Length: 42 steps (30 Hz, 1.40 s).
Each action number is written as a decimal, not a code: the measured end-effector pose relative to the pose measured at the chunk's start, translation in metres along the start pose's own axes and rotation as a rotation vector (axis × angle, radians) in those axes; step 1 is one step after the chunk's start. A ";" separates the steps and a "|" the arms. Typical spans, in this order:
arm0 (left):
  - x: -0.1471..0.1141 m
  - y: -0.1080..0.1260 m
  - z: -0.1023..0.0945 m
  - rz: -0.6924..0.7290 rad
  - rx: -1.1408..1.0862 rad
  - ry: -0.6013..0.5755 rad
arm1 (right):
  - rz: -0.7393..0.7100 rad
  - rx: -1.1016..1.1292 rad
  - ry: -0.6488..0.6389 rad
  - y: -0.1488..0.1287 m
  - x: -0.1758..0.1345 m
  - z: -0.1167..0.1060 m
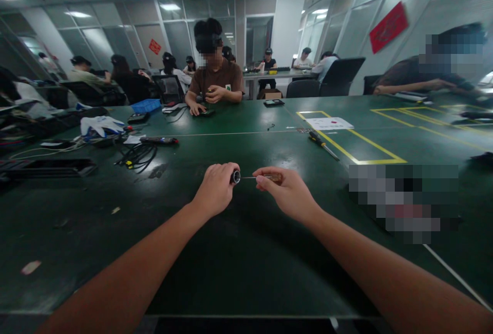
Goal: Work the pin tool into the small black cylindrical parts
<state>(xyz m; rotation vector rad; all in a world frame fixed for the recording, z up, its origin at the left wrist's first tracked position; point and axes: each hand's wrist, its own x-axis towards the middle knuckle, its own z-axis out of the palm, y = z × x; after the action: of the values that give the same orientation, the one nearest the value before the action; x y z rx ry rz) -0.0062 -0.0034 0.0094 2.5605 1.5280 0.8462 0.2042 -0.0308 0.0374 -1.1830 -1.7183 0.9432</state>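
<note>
The green tabletop is stretching between the forearms to its near edge. Just left of centre, the left hand is gripping one black cylinder with a silvery ringed end; the right hand is grasping one amber-handled screwdriver, its shaft pointing left at that end, contact too fine to tell. One yellow-and-black screwdriver is lying farther right; one coiled black cable is taking up space left, one blue basket sitting beyond.

The left fingers hide all but the dark cylinder's end.
</note>
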 end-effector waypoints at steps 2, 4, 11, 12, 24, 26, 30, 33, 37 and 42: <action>0.000 0.000 0.000 0.013 -0.010 -0.001 | 0.005 -0.002 -0.019 0.000 0.000 0.001; 0.000 -0.001 0.001 0.011 -0.013 -0.002 | 0.007 0.009 -0.028 0.001 0.000 0.002; 0.000 -0.001 0.001 0.015 -0.011 0.033 | 0.086 0.216 -0.041 0.006 0.003 0.002; 0.000 -0.001 0.000 0.015 -0.007 0.040 | 0.125 0.300 -0.033 0.007 0.004 0.002; 0.000 -0.004 0.003 -0.019 0.037 -0.026 | 0.237 0.398 -0.062 0.013 0.008 0.003; 0.000 -0.002 0.001 -0.009 0.052 -0.022 | 0.280 0.464 -0.062 0.016 0.009 0.003; 0.000 0.000 0.000 -0.010 0.052 -0.025 | 0.355 0.557 -0.080 0.021 0.010 0.001; -0.001 0.000 0.001 -0.031 0.028 -0.038 | 0.352 0.557 -0.083 0.022 0.011 0.000; -0.001 0.000 0.001 -0.066 -0.012 -0.063 | 0.312 0.508 -0.059 0.022 0.011 0.000; -0.001 0.001 0.001 -0.109 -0.021 -0.096 | 0.272 0.448 0.016 0.021 0.014 -0.002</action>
<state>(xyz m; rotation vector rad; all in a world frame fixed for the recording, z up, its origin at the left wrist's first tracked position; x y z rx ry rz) -0.0052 -0.0039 0.0081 2.4389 1.6048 0.7123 0.2099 -0.0118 0.0217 -1.1282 -1.2571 1.3931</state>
